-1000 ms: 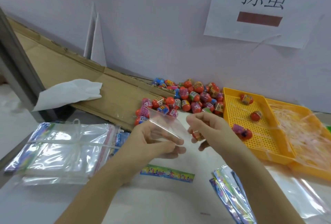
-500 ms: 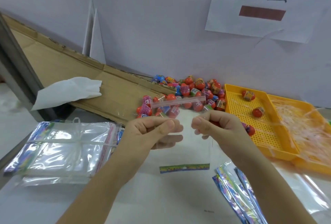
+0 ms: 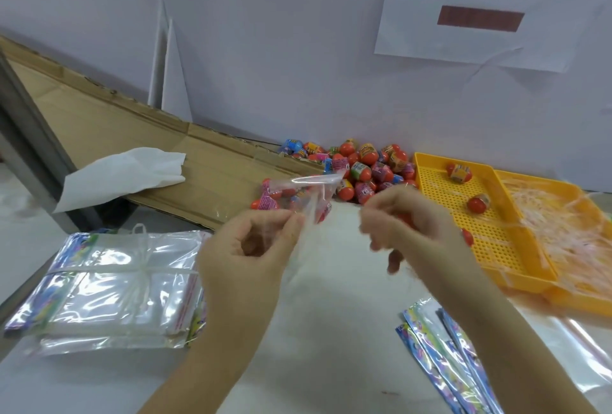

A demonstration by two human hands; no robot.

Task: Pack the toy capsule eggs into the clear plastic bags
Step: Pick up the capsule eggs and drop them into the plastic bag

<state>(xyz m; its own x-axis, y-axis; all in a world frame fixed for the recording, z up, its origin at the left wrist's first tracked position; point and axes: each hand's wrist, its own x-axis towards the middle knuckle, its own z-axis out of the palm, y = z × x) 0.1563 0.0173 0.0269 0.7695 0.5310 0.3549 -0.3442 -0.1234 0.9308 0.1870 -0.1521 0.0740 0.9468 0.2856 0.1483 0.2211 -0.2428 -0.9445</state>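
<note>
White table [image 3: 331, 321] against wall [image 3: 265, 49], eggs [image 3: 364, 168] piled, yellow tray [image 3: 440, 205]. Left hand [image 3: 248, 258] pinches bag [image 3: 316, 193]; right hand [image 3: 410, 228] curled, blurred, can't tell its hold.

Bare table [image 3: 331, 340] lies open at lower centre. The bag bundle [image 3: 109, 281] blocks the lower left, printed strips [image 3: 430, 350] the lower right, a yellow tray [image 3: 440, 211] the right, and the egg pile [image 3: 367, 165] the centre back.

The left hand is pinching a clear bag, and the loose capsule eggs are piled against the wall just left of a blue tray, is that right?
Not quite: the tray is yellow, not blue. The head view shows the left hand pinching the clear bag, with the capsule eggs piled against the wall just left of that yellow tray.
</note>
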